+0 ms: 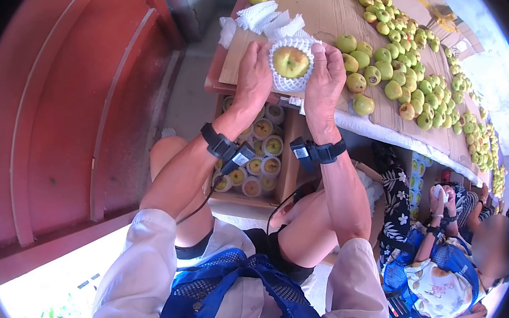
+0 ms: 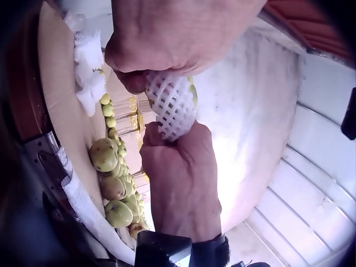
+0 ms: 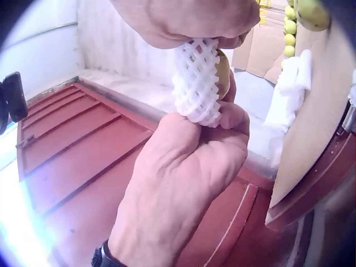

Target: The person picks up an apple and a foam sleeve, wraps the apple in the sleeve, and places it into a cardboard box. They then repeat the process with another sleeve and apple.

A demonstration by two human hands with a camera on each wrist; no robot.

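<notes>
A yellow-green apple with a reddish blush sits inside a white foam net, one end of it uncovered towards the head camera. My left hand grips the netted apple from the left side. From the opposite side my right hand holds it, thumb and fingers at the net's edge. Both hands hold it up by the table's near edge. In the left wrist view the foam net stretches over the apple between the two hands. The right wrist view shows the apple bulging from the net's open side.
Loose white foam nets lie on the cardboard-covered table. Many loose apples spread across its right side. Below, between the knees, a cardboard box holds netted apples. A red metal door stands left; another person sits right.
</notes>
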